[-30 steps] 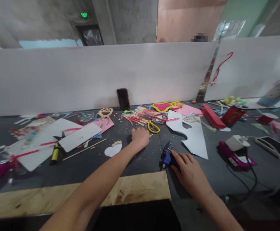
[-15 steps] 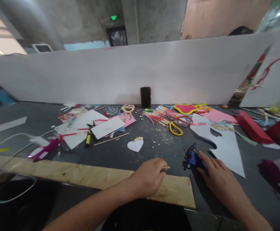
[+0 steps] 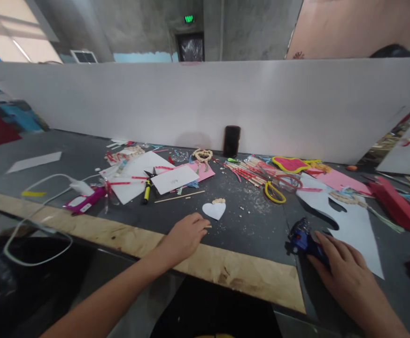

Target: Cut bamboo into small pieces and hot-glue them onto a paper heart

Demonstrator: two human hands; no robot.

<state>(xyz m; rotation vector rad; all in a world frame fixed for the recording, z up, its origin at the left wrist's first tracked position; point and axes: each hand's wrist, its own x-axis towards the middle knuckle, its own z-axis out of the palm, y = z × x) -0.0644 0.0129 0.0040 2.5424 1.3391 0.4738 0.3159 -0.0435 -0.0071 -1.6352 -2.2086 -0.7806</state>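
My left hand is closed in a pinch on a small wooden stick, just below and left of a white paper heart. Small beige pieces lie along the heart's upper right edge. At the right, my right hand is wrapped round a dark blue tool, which rests on the dark table near a white cut-out sheet. The tool's far end points away from me; my fingers cover its near part.
Yellow-handled scissors lie beside red-and-white sticks. Black-and-yellow pliers and a purple glue gun with a white cable are on the left. A phone leans on the white partition.
My left hand has moved left with the small stick, closer to the white heart. The view has turned slightly left. My right hand still holds the blue tool.
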